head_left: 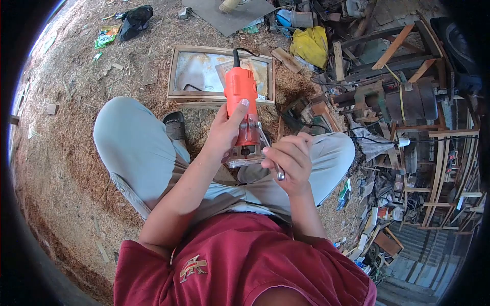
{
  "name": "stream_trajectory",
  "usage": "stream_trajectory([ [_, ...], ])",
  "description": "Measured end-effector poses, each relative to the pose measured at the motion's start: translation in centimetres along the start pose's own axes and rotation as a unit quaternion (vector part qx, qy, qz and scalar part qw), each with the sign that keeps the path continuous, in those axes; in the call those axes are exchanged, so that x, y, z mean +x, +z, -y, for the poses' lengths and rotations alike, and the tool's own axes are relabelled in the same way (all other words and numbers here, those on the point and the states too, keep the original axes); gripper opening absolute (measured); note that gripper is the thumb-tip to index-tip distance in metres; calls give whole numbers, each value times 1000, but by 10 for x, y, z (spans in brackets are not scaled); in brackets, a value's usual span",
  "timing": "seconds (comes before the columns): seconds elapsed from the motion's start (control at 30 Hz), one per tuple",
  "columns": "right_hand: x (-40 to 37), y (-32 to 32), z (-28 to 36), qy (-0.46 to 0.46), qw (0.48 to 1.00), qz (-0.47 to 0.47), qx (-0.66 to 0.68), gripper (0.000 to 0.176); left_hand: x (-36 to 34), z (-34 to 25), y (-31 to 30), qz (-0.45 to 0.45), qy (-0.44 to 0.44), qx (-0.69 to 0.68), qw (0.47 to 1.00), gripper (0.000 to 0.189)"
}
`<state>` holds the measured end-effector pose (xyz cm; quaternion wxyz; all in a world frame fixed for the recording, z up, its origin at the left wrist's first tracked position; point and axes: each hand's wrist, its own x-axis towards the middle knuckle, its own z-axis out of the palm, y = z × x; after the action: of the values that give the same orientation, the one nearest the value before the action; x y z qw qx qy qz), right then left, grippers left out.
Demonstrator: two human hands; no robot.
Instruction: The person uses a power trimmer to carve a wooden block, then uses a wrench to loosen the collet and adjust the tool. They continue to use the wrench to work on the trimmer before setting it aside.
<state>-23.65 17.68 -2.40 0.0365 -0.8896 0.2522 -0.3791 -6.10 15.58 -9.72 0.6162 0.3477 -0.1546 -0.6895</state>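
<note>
An orange trim router (240, 86) with a clear base (246, 162) stands in front of my lap, cord end up. My left hand (227, 127) is closed around its body, thumb along the front. In my right hand (290, 160), fingers curled, is a silver metal wrench (280, 173). The wrench slants up past the router's lower part, its upper end beside the clamp area. Below the motor, the router's dark collet (245, 151) shows inside the clear base.
Behind the router lies a wooden-framed tray (171, 76) holding a bent dark rod (193, 87). Sawdust covers the ground (71, 148). To the right are a rusty motor-like machine (408, 104), timber scraps and a yellow cloth (310, 47). A black cord (249, 51) runs from the router's top.
</note>
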Motion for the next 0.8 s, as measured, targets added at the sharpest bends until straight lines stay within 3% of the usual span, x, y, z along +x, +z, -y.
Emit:
stream_trajectory([
  [0.4, -1, -3, 4, 35, 998, 31, -51, 32, -1, 2, -1, -8, 21, 54, 998, 43],
  [0.5, 1, -1, 19, 26, 997, 44, -55, 22, -4, 1, 2, -6, 18, 58, 998, 44],
  [0.8, -19, 11, 21, 64, 997, -17, -50, 33, -6, -3, 3, -9, 3, 74, 997, 45],
])
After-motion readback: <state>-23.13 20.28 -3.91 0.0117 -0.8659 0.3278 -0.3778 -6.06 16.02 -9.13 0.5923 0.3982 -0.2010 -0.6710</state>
